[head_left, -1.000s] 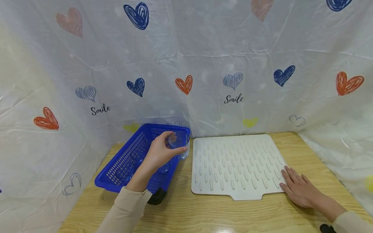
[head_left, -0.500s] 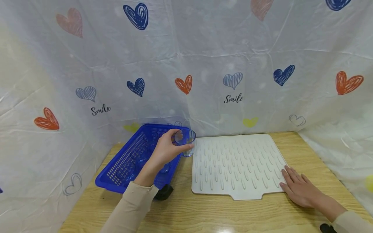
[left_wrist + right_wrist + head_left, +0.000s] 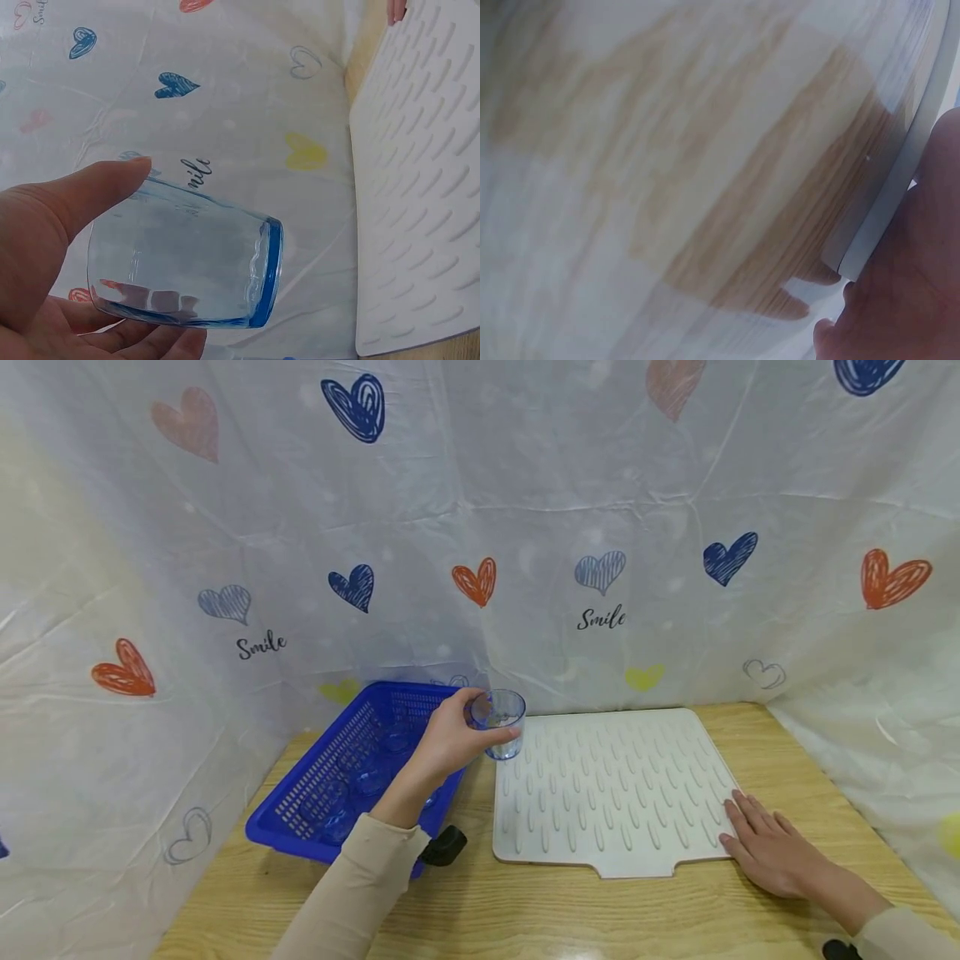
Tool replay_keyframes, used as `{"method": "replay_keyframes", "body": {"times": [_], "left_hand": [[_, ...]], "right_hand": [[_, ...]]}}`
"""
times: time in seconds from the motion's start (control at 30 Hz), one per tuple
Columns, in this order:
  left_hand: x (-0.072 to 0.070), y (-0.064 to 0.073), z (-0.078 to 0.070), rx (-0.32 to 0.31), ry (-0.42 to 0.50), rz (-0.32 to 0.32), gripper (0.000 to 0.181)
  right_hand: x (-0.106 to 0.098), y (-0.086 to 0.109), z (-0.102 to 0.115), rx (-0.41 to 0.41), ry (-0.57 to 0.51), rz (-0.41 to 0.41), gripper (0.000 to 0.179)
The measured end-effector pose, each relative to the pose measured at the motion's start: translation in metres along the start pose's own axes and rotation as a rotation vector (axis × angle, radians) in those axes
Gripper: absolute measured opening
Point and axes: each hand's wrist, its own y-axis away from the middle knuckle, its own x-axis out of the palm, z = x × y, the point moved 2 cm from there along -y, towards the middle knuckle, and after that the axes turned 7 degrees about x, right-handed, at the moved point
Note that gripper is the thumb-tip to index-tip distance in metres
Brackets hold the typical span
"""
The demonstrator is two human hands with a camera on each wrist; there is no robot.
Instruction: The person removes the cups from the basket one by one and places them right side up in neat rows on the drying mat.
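Note:
My left hand [image 3: 452,737] grips a clear, blue-tinted drinking glass [image 3: 504,720] by its side, thumb on one side and fingers on the other. The glass [image 3: 187,259] is see-through with a thick blue base, and in the head view it overlaps the upper left corner of a white ridged drying board [image 3: 600,793]. Behind the left forearm stands a blue plastic basket [image 3: 300,793] with more clear glasses [image 3: 326,810] inside, partly hidden by the arm. My right hand [image 3: 772,852] rests with fingers extended on the board's right front edge.
A wooden table [image 3: 525,914] carries the basket and board. Right behind them hangs a white curtain [image 3: 540,468] printed with hearts. A black wrist-camera mount [image 3: 444,846] sits below the left wrist.
The left hand has carried the glass rightward from above the basket to the board's upper left corner. The right hand has stayed in place.

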Motion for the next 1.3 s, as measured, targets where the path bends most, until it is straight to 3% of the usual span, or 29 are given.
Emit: {"method": "replay_keyframes", "body": {"times": [0.37,0.77,1.0,1.13,1.3], "left_hand": [[0.015,-0.011,-0.003,0.012,0.013,0.007,0.088],[0.033,-0.019,-0.009,0.024,0.033,0.031,0.085],[0.046,-0.025,-0.015,0.039,0.071,0.030,0.082],[0.056,-0.027,-0.016,0.045,0.086,0.034,0.080],[0.067,-0.031,-0.016,0.065,0.134,0.039,0.078]], "right_hand": [[0.009,-0.003,-0.008,-0.035,-0.016,-0.083,0.066],[0.004,-0.002,-0.005,0.000,-0.013,-0.011,0.067],[0.004,-0.001,-0.006,-0.033,0.010,-0.071,0.066],[0.006,-0.001,-0.008,-0.033,-0.029,-0.076,0.066],[0.005,0.002,-0.003,-0.028,0.005,-0.079,0.065]]}}
